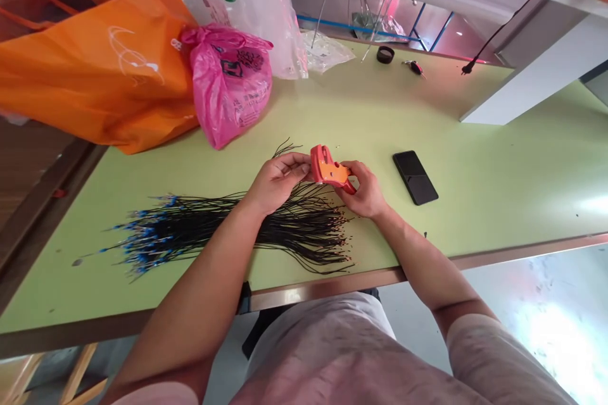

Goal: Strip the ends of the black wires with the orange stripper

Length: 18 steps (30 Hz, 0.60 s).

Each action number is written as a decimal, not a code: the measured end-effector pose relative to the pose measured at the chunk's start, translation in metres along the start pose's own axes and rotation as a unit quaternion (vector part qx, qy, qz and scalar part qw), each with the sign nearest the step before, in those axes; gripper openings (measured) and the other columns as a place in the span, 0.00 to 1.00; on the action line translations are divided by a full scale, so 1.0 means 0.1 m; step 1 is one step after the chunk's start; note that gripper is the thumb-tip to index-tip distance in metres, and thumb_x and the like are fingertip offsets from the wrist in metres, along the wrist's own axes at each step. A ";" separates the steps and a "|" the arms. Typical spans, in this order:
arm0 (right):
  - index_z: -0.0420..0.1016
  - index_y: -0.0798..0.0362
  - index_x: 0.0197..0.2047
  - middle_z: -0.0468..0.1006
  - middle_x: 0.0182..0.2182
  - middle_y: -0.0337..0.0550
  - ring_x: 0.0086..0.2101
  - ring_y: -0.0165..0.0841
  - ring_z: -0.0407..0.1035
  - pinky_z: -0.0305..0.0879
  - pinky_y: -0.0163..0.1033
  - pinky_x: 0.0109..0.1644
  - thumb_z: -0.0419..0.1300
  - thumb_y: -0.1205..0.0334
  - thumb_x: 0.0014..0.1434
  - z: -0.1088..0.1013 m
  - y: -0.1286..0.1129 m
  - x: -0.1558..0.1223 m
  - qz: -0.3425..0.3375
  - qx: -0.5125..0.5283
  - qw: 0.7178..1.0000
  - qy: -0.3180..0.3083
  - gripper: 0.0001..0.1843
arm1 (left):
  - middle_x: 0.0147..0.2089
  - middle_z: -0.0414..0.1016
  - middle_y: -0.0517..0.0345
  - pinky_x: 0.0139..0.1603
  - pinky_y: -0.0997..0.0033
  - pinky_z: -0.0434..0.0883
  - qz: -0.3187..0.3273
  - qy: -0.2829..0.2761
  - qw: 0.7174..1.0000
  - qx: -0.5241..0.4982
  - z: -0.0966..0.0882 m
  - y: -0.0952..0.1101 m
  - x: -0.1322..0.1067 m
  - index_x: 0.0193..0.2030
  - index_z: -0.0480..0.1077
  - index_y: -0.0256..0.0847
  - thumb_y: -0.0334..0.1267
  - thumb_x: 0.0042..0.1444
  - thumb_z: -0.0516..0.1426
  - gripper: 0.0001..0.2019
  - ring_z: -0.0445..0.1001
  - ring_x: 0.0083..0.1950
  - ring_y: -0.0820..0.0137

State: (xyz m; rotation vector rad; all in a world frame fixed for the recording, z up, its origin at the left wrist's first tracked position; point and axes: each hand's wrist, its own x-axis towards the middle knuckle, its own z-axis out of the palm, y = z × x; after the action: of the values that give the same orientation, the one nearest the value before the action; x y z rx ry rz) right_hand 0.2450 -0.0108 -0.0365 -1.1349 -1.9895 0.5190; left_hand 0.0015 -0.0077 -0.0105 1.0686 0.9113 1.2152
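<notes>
My right hand grips the lower end of an orange wire-stripping hand tool above the green table. My left hand holds the tool's other end with curled fingers. Whether a wire lies in those fingers is hidden. Beneath and left of my hands lies a large bundle of thin black wires with blue ends at the left and small red tips at the right. Some loose strands stick out beyond my left hand.
A black smartphone lies right of my hands. An orange bag, a pink plastic bag and clear plastic bags are heaped at the table's far side. A black cap, a key fob and a plug lie beyond.
</notes>
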 end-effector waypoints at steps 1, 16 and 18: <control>0.77 0.50 0.58 0.86 0.49 0.52 0.47 0.45 0.79 0.75 0.54 0.55 0.68 0.53 0.63 0.01 -0.01 0.00 -0.018 -0.018 1.000 -0.001 0.21 | 0.40 0.88 0.52 0.48 0.62 0.82 -0.006 0.007 1.000 -0.014 0.01 -0.01 0.00 0.41 0.85 0.39 0.57 0.44 0.81 0.26 0.84 0.39 0.65; 0.76 0.50 0.62 0.82 0.55 0.53 0.52 0.47 0.73 0.70 0.54 0.59 0.66 0.53 0.66 0.01 -0.13 -0.01 -0.083 -0.089 0.992 -0.018 0.23 | 0.34 0.86 0.55 0.42 0.65 0.79 -0.053 -0.018 0.998 -0.037 0.04 0.09 -0.08 0.35 0.85 0.40 0.50 0.33 0.85 0.25 0.84 0.36 0.64; 0.76 0.50 0.62 0.82 0.55 0.54 0.53 0.47 0.73 0.70 0.54 0.60 0.66 0.53 0.66 0.02 -0.15 -0.01 -0.079 -0.091 0.993 -0.022 0.23 | 0.35 0.87 0.53 0.44 0.65 0.79 -0.053 -0.033 0.998 -0.032 0.05 0.09 -0.08 0.34 0.85 0.39 0.49 0.36 0.84 0.24 0.84 0.39 0.64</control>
State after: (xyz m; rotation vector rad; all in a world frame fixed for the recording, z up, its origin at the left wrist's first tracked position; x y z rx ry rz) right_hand 0.2359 -0.0189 -0.0282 -1.0703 -2.1773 0.2882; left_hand 0.0024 -0.0163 -0.0010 0.9923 0.8616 1.1086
